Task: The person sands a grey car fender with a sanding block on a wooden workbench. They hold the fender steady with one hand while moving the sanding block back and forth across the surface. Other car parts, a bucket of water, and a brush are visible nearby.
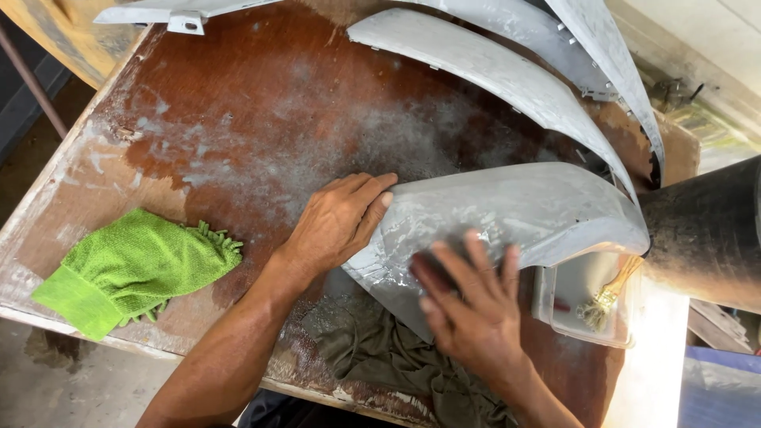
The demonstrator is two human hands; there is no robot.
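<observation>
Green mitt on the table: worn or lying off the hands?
Off. The green mitt lies alone by the table edge, apart from both hands.

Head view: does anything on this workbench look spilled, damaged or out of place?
Pale dust or residue smears the brown wooden tabletop around the curved grey panel under both hands. The table's near-left edge is worn and flaking. Nothing looks knocked over.
</observation>
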